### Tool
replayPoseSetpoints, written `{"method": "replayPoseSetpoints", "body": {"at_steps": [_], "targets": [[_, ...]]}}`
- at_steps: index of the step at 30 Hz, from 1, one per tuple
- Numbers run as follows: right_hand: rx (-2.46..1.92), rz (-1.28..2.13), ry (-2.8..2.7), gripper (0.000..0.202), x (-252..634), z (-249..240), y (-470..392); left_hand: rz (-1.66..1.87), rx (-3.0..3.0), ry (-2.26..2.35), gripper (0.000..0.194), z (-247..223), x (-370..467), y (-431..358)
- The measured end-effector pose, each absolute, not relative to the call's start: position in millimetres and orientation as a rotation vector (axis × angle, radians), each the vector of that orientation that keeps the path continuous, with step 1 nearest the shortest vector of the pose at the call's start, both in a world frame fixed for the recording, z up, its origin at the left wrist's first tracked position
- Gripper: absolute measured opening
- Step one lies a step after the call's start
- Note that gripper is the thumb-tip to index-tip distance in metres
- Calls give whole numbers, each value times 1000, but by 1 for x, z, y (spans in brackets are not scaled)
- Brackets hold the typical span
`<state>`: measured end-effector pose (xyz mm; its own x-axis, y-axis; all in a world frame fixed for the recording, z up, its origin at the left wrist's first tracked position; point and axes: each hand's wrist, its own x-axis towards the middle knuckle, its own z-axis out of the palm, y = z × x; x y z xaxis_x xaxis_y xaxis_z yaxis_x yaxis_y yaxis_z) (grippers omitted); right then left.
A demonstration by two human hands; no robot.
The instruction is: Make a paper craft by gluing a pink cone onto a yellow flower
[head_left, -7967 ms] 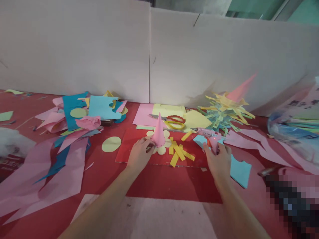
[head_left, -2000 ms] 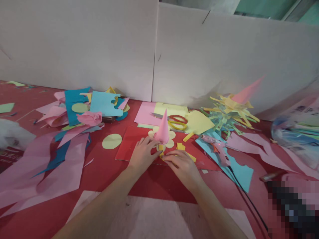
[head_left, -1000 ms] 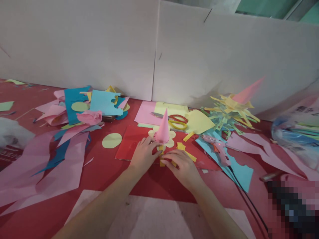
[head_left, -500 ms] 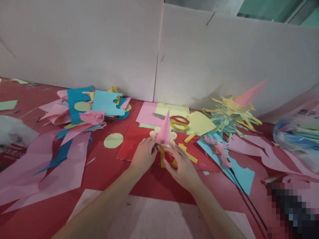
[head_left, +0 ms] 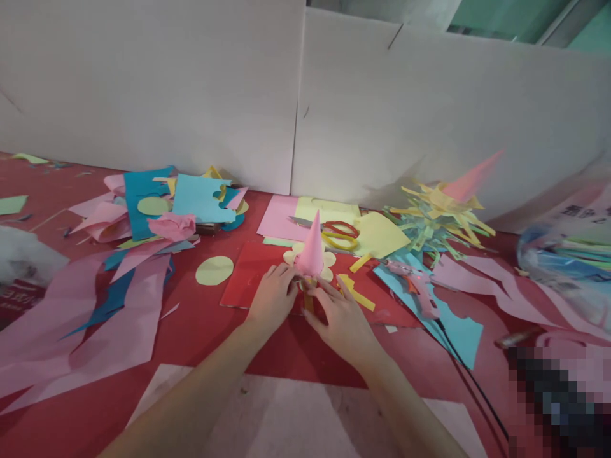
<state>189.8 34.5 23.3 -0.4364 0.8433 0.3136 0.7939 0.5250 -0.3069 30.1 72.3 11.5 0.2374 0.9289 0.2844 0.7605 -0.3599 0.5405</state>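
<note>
A pink paper cone (head_left: 312, 248) stands point up, with a pale yellow flower-shaped paper (head_left: 328, 259) around its lower part. My left hand (head_left: 273, 294) is closed at the left side of the cone's base, its fingertips partly hidden. From the right, my right hand (head_left: 341, 313) presses a yellow paper strip (head_left: 309, 300) against the front of the base between thumb and fingers. More yellow strips (head_left: 360, 298) lie just beyond the right hand, on a red board (head_left: 248, 280).
Scissors (head_left: 341, 240) lie behind the cone. On blue paper (head_left: 461, 337) at the right rests a pink glue gun (head_left: 415, 286) with a black cord. A fringed paper piece with a cone (head_left: 439, 203) stands back right. Pink paper (head_left: 128, 318) and a pale disc (head_left: 214, 270) are left.
My right hand has moved slightly left and closer to the cone's base, where its fingers now cover more of the yellow strip. My left hand stays at the base. The whole view has shifted slightly.
</note>
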Motion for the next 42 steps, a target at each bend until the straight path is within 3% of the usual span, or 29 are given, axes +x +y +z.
{"method": "replayPoseSetpoints", "body": {"at_steps": [42], "targets": [[-1312,226,-2341,24,190,19,33,847,2225,1549,23,7,29,73]]}}
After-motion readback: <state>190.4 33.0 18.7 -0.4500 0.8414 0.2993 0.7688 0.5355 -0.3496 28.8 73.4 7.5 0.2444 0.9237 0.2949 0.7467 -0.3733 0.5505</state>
